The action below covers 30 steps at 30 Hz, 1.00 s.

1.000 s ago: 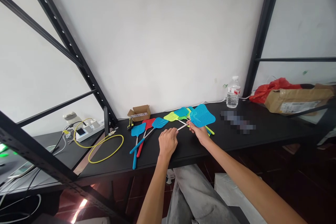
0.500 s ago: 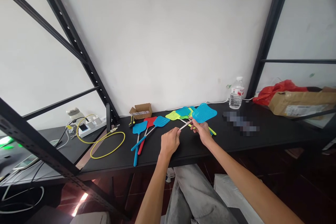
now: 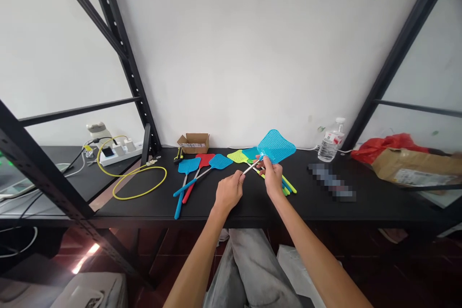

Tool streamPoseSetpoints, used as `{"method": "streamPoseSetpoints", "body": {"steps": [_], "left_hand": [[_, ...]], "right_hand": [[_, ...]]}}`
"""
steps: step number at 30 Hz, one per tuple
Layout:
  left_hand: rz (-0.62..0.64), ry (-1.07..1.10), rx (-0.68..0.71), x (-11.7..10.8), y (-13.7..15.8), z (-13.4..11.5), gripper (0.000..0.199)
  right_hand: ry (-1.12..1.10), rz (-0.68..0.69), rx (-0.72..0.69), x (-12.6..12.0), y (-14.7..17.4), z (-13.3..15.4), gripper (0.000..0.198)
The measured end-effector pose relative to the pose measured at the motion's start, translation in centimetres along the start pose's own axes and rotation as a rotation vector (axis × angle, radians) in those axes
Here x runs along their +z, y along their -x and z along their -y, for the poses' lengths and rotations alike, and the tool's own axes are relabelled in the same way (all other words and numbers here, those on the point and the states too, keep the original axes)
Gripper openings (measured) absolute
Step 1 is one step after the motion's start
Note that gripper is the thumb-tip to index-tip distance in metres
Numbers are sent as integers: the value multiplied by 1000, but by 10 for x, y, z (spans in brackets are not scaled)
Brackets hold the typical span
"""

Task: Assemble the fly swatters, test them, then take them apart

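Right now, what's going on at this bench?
A person holds a blue fly swatter up over the black table. The left hand grips its lower end, while the right hand has the metal rod just below the head. To the left, two blue swatters and a red swatter lie with handles crossing. Beyond the hands lie yellow-green swatters and more blue, partly hidden.

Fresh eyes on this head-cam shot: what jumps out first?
Probably the bright blue fly swatter held over the middle of the black table, the left hand gripping its lower end and the right hand on the shaft near its head. Next, the red swatter lying with two blue swatters left of the hands. Then the looped yellow cable at the table's left end.
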State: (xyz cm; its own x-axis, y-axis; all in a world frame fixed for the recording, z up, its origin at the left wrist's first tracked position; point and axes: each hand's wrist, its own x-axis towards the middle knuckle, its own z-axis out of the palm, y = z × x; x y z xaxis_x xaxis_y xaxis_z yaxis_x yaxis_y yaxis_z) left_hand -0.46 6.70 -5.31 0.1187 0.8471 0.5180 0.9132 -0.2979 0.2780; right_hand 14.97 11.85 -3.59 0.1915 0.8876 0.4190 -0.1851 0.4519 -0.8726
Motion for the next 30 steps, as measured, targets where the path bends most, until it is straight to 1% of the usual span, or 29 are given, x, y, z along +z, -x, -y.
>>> {"method": "streamPoseSetpoints", "body": {"steps": [2, 5, 11, 13, 17, 19, 23, 25, 27, 30], "left_hand": [[12, 5, -22, -1, 0, 1, 35], [52, 9, -38, -2, 1, 2, 34], [144, -11, -32, -2, 2, 2, 33], [148, -21, -26, -1, 2, 1, 33], [127, -22, -13, 0, 1, 0, 36], [112, -27, -17, 0, 0, -1, 36], [114, -53, -42, 0, -1, -3, 37], [132, -60, -41, 0, -1, -3, 38], [145, -63, -36, 0, -1, -2, 40], [157, -62, -21, 0, -1, 1, 42]], "right_hand": [[-3, 56, -2, 2, -2, -2, 45], [-10, 111, 18, -2, -1, -9, 42], [-52, 120, 89, -17, 8, -26, 41], [-74, 125, 114, -18, 11, -29, 41], [-100, 183, 165, -12, 13, -27, 38], [-126, 142, 187, -8, 12, -27, 37], [-172, -37, 213, 0, 10, -33, 40], [-160, -91, 194, 3, 9, -37, 44], [-147, -109, 167, 4, 5, -38, 46], [-159, -169, 119, -5, -8, -30, 48]]}}
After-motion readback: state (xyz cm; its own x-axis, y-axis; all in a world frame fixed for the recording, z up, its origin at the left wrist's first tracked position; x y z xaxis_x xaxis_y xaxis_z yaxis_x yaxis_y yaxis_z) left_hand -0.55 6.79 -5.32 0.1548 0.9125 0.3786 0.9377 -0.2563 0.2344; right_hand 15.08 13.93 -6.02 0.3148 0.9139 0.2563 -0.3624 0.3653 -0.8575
